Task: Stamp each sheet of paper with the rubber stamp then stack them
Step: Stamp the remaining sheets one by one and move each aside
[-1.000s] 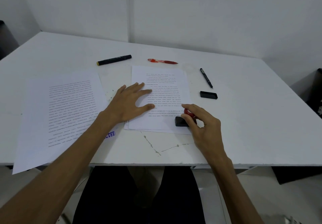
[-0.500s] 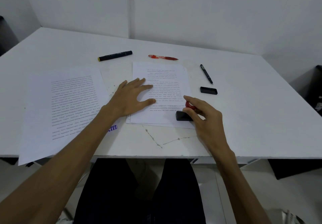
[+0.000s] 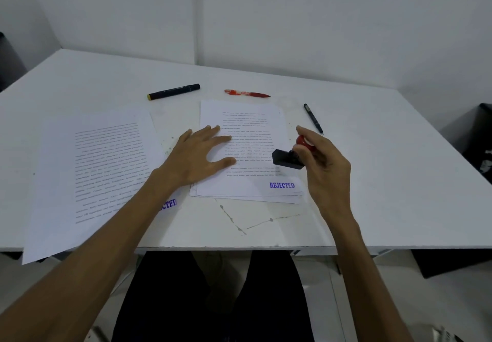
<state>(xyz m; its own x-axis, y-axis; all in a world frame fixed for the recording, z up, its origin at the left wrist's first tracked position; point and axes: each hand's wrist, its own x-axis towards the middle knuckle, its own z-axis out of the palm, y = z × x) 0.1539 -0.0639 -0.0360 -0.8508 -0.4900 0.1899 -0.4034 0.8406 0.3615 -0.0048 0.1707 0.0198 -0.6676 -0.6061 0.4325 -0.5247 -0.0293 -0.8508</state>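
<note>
A small pile of printed sheets (image 3: 253, 118) lies in the middle of the white table (image 3: 399, 182). Its top sheet bears a blue REJECTED mark (image 3: 282, 185) at the lower right corner. My left hand (image 3: 198, 156) lies flat on the pile's left side, fingers spread. My right hand (image 3: 322, 166) holds the rubber stamp (image 3: 288, 158) by its red knob, lifted off the paper and tilted, just above the mark. To the left lies another printed sheet (image 3: 93, 171), its own blue mark (image 3: 170, 203) partly hidden by my left forearm.
A black marker with a yellow end (image 3: 173, 91), a red pen (image 3: 246, 93) and a thin black pen (image 3: 313, 118) lie behind the papers. The left sheet overhangs the table's front edge. Cracks mark the table in front of the pile. Dark objects stand at both table sides.
My right hand has lifted the stamp off the top sheet's lower right corner, uncovering a blue REJECTED mark. The small black block beside the thin pen is hidden now. My left hand stays put.
</note>
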